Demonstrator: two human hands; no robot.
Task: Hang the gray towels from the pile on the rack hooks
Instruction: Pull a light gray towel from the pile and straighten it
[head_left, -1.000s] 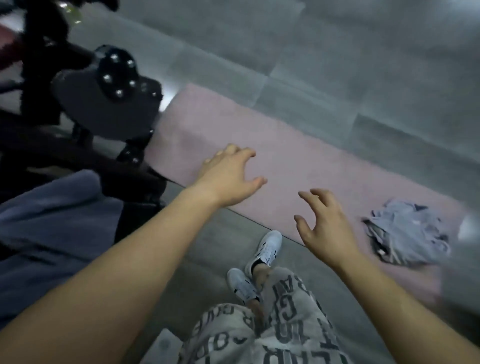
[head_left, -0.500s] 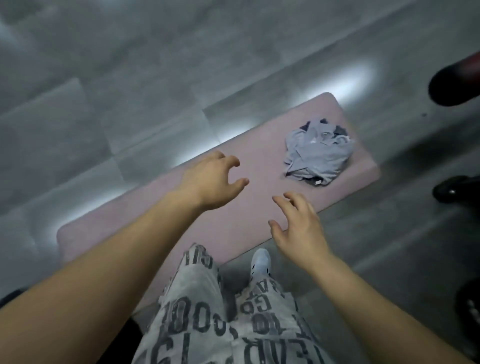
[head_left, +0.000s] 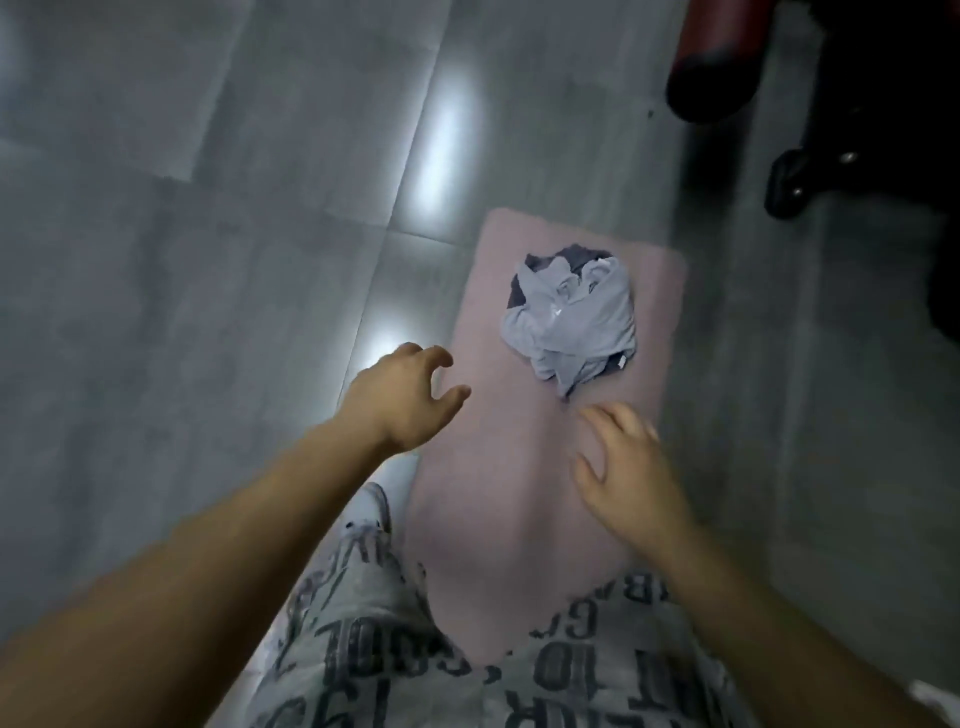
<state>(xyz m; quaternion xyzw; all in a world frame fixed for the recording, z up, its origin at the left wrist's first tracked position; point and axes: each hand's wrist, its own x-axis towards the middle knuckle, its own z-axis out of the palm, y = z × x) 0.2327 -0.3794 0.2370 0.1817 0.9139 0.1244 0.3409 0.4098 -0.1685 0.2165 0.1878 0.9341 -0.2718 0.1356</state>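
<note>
A crumpled pile of gray towels (head_left: 574, 317) lies on the far half of a pink mat (head_left: 509, 467) on the floor. My left hand (head_left: 402, 397) hovers empty with curled, spread fingers at the mat's left edge, below and left of the pile. My right hand (head_left: 626, 467) is over the mat just below the pile, fingers apart, holding nothing, slightly blurred. Neither hand touches the towels. No rack or hooks are in view.
Gray floor tiles (head_left: 182, 260) surround the mat. A dark red padded piece (head_left: 717, 57) and a black wheeled base (head_left: 857, 156) stand at the top right. My patterned trousers (head_left: 374, 649) and a white shoe (head_left: 371, 512) are at the bottom.
The view has swung toward the pile, which now sits ahead in the middle. Both hands have come closer to it. The rack with a hung towel has left the view.
</note>
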